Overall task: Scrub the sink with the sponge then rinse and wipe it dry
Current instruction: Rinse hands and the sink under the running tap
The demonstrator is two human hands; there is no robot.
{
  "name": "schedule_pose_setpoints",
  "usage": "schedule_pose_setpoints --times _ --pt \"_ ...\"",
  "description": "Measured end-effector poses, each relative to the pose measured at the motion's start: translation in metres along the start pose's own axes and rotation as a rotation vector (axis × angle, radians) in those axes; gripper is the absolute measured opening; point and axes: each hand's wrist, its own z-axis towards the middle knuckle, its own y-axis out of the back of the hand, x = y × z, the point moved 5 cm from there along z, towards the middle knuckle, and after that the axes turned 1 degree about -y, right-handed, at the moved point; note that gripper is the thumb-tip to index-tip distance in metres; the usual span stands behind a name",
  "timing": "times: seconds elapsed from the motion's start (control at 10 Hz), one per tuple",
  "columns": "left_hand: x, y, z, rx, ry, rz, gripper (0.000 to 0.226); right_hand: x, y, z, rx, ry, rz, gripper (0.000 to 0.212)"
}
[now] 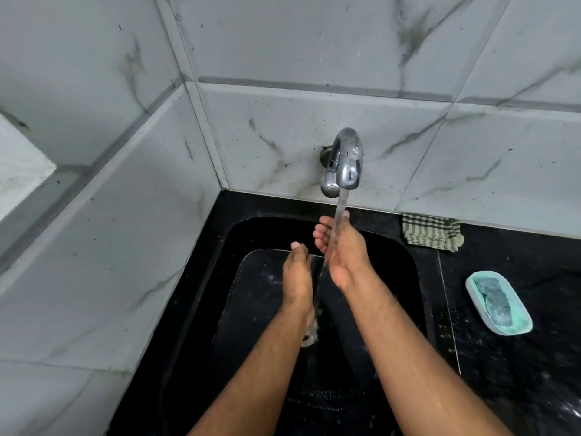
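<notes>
Water runs from the chrome tap (pixel 347 162) in a stream down into the black sink (pixel 405 278). My right hand (pixel 342 250) is under the stream, fingers loosely bent toward the left, holding nothing. My left hand (pixel 297 272) is just left of the stream, fingers straight and pointing away from me, also holding nothing. The grey-green sponge (pixel 496 297) lies in a pale green dish (pixel 474 297) on the black counter to the right of the sink. A checked cloth (pixel 432 232) lies folded at the back of the counter by the wall.
Marble-look wall tiles (pixel 125 247) close in the sink on the left and behind. The black counter (pixel 518 372) stretches right of the sink, wet with droplets. The drain (pixel 309 338) shows beneath my left wrist.
</notes>
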Motion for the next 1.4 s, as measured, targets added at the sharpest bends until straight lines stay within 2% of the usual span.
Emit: schedule_pose_setpoints --times 0.1,0.2,0.3,0.5,0.7,0.8,1.0,1.1,1.2,1.3,1.4 --pt "-0.001 -0.01 -0.006 -0.028 0.068 -0.174 0.054 -0.019 0.002 -0.019 -0.052 -0.126 0.223 0.043" --pt "0.009 -0.014 -0.01 -0.034 0.142 -0.245 0.056 -0.043 0.01 -0.038 -0.118 -0.241 0.484 0.031" --pt "0.016 -0.002 -0.013 -0.122 0.182 -0.26 0.054 -0.064 0.02 -0.045 -0.196 -0.313 0.6 0.023" --pt "0.03 -0.006 -0.011 -0.15 0.329 -0.265 0.044 -0.074 0.029 -0.043 -0.263 -0.287 0.686 0.036" --pt "0.036 -0.009 0.0 -0.199 0.339 -0.182 0.021 -0.068 0.033 -0.037 -0.286 -0.207 0.438 0.031" --pt "0.033 -0.009 0.002 -0.185 0.327 -0.197 0.029 -0.07 0.032 -0.033 -0.288 -0.204 0.395 0.028" --pt "0.028 -0.002 0.005 -0.149 0.322 -0.085 0.033 -0.072 0.023 -0.031 -0.318 -0.238 0.341 0.029" --pt "0.003 0.002 0.007 -0.057 0.403 -0.154 0.043 -0.058 -0.011 -0.027 -0.232 -0.194 0.426 0.037" --pt "-0.036 0.025 0.012 -0.543 0.444 -1.403 0.058 -0.052 -0.061 -0.013 -0.13 -0.244 0.447 0.037" --pt "-0.054 0.058 0.04 -0.358 0.171 -0.84 0.06 -0.068 -0.084 0.002 -0.112 -0.308 0.324 0.037" --pt "-0.039 0.067 0.046 -0.419 0.132 -0.627 0.059 -0.087 -0.061 0.0 -0.139 -0.335 0.313 0.041"
